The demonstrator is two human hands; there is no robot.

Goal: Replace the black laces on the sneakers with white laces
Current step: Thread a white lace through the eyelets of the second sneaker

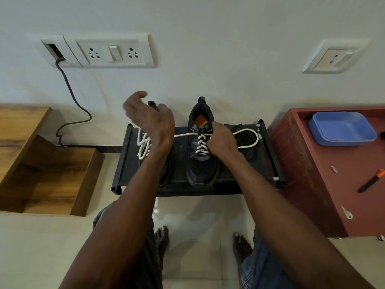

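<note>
One sneaker (202, 151) on the rack (125, 159) is nearly laced white, your right hand (220, 140) pinching its lace (201, 145) near the top, your left hand (150, 119) loose, the other shoe still waiting.

A dark sneaker (201, 155) with white laces (201, 145) sits on a black rack (229, 184). The right hand (221, 140) pinches the lace at its collar; the left hand (151, 119), at nine o'clock, is raised with loose fingers.

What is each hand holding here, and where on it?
Right hand pinches the white lace at the sneaker's top eyelets. Left hand's hold cannot be told.
</note>
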